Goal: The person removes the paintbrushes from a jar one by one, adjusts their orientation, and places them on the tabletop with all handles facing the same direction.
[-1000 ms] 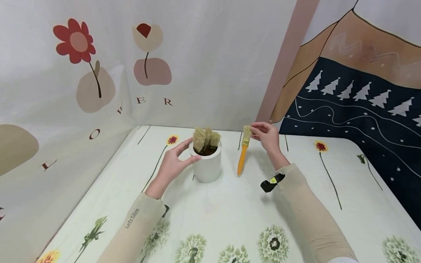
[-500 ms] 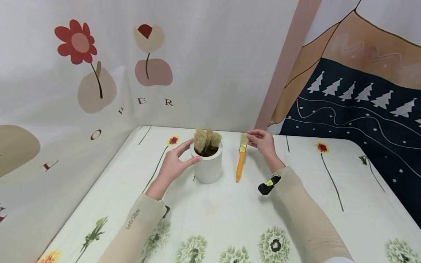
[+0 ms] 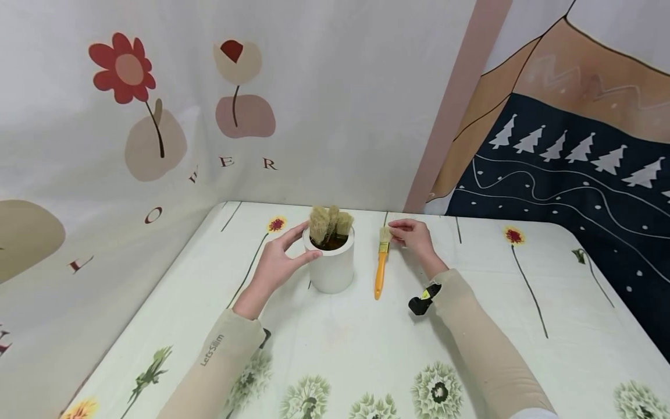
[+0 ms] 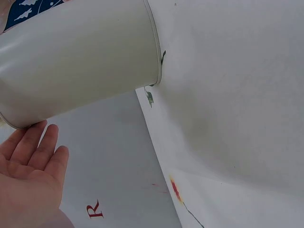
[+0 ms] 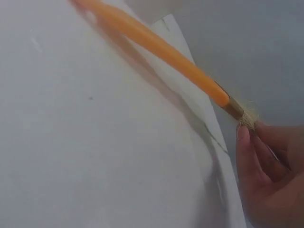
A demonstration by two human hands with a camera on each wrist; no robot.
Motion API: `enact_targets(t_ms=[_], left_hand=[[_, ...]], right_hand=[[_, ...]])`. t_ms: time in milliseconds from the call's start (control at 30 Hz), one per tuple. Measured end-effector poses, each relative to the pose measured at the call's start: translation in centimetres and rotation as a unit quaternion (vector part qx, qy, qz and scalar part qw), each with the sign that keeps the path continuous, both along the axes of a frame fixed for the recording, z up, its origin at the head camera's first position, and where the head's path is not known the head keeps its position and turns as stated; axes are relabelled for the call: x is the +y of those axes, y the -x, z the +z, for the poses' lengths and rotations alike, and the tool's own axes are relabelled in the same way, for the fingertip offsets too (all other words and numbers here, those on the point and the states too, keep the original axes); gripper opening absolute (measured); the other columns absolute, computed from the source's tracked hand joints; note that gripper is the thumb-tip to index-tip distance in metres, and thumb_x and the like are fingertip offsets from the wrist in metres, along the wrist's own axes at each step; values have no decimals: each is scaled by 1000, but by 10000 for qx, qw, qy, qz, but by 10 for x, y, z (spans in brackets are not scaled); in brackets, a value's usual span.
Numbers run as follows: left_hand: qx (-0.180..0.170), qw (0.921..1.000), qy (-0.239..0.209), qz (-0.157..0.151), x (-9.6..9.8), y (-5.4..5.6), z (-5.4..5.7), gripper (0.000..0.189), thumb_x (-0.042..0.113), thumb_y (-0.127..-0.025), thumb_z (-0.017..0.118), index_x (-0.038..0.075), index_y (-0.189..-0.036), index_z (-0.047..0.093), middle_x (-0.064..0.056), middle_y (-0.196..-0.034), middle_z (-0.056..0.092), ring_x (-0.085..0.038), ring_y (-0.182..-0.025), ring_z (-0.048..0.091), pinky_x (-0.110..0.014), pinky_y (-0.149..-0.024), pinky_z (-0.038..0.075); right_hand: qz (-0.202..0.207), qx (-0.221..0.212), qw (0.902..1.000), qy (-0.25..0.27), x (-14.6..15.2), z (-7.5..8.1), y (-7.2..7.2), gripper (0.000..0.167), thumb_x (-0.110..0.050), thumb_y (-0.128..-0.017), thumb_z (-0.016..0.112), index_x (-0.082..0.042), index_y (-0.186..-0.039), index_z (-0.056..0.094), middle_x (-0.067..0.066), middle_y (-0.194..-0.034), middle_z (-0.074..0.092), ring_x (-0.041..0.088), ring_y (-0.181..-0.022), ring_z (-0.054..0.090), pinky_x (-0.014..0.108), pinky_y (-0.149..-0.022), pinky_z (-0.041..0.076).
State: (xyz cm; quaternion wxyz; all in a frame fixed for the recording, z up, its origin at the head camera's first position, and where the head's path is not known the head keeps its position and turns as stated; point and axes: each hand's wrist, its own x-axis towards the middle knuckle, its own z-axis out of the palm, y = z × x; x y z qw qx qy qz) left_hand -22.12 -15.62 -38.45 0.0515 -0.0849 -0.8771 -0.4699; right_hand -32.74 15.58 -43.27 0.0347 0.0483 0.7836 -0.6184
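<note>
A white cylindrical holder stands upright on the table, with several brushes in it, bristles up. My left hand holds it near the rim from the left, thumb at the front and fingers at the back left. In the left wrist view, fingertips touch the rim end of the holder. To the right, my right hand pinches a paintbrush by its pale bristles. Its orange handle slopes down toward me, close to the tabletop; whether its tip touches cannot be told.
A white cloth with printed flowers covers the table. Behind it hangs a pale curtain, with a dark panel of printed trees at the right. Black wrist cameras sit at the cuffs.
My right hand has come down and slightly left, lowering the paintbrush toward the table. The left hand and the holder stay in place.
</note>
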Motion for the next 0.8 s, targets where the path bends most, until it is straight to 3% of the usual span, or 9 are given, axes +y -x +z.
enact_targets(t_ms=[467,800], left_hand=[[-10,10000,-65,2,0,0,0,77,42,-82,81,22,-149,48,-6,-152,51,-30,-142,47,-53,-116,39],[24,10000,-21,-3,0,0,0,77,42,-83,80,22,-150,48,-6,-151,51,-30,-142,47,-53,-116,39]], right_hand=[[140,-225,9993,-272,-4,-9,-1,28,-6,-97,64,3,-123,67,18,-116,68,-2,-72,63,13,-68,57],[160,-310,9979,-552,-3,-8,-1,29,-6,-96,64,0,-125,67,20,-125,67,5,-84,65,16,-75,58]])
